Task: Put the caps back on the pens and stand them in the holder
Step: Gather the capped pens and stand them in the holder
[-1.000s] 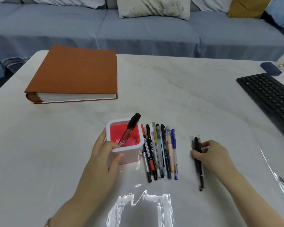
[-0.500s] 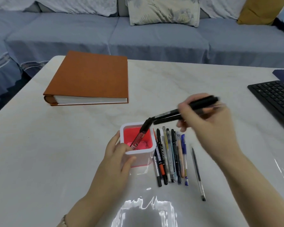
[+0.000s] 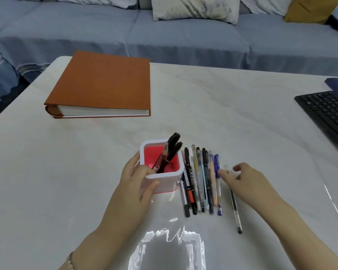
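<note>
A square white holder (image 3: 165, 175) with a red inside stands on the table. Two black-capped markers (image 3: 171, 151) lean in it. My left hand (image 3: 138, 180) grips the holder's near left corner. Right of the holder lies a row of several pens (image 3: 201, 180), side by side. A thin clear pen (image 3: 235, 209) lies apart, further right. My right hand (image 3: 242, 180) hovers low over that pen's upper end, fingers loosely spread and holding nothing.
An orange binder (image 3: 105, 84) lies at the back left of the white marble table (image 3: 57, 172). A black keyboard (image 3: 328, 115) and a small dark blue item (image 3: 337, 87) sit at the right edge. A blue sofa (image 3: 183, 36) runs behind.
My right hand carried a black marker to the holder, left it standing there, and came back down to the thin pen. My left hand stayed on the holder.
</note>
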### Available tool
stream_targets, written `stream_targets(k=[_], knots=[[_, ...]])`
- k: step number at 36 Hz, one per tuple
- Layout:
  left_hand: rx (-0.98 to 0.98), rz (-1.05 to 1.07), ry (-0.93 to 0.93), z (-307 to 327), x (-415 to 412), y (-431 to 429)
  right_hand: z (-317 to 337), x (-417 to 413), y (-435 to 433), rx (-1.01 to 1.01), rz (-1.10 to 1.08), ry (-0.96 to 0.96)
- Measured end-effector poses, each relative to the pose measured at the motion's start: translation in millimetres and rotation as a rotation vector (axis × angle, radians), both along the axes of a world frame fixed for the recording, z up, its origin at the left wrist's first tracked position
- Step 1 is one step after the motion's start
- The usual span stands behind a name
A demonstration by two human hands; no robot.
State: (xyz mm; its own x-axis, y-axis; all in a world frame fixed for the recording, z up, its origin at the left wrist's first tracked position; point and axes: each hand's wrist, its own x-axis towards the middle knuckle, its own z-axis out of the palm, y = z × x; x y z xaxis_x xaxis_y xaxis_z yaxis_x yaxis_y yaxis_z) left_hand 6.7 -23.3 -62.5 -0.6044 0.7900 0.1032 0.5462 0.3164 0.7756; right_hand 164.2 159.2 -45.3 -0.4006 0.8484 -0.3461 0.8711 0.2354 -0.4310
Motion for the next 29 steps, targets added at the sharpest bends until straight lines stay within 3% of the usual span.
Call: stream_targets(k=[2,8,13,18,21,26,29], knots=[[0.007,0.013,0.003,-0.3,1.6,-0.1,-15.0,1.9,-0.5,-0.036,0.012,-0.107],[0.006,0.014,-0.007,-0.3,1.5,0.8,-33.8,-24.8,3.1,0.019,0.01,-0.008],[-0.005,0.002,-0.006,1.4,0.3,0.6,-33.9,-28.4,16.7,-0.096,-0.024,0.003],[-0.01,0.004,0.001,0.0,0.0,0.4,-26.9,-15.9,19.7,-0.216,-0.049,0.141],[-0.01,0.0,-0.005,0.6,-0.5,0.3,-4.3,-10.4,15.6,-0.248,-0.101,0.372],[0.006,0.014,-0.003,1.7,1.7,0.7,65.6,-19.6,-8.7,-0.11,-0.053,1.011],[0.0,0.02,-0.005,1.2,2.8,-0.1,87.2,-36.0,-28.3,0.021,0.051,1.155]])
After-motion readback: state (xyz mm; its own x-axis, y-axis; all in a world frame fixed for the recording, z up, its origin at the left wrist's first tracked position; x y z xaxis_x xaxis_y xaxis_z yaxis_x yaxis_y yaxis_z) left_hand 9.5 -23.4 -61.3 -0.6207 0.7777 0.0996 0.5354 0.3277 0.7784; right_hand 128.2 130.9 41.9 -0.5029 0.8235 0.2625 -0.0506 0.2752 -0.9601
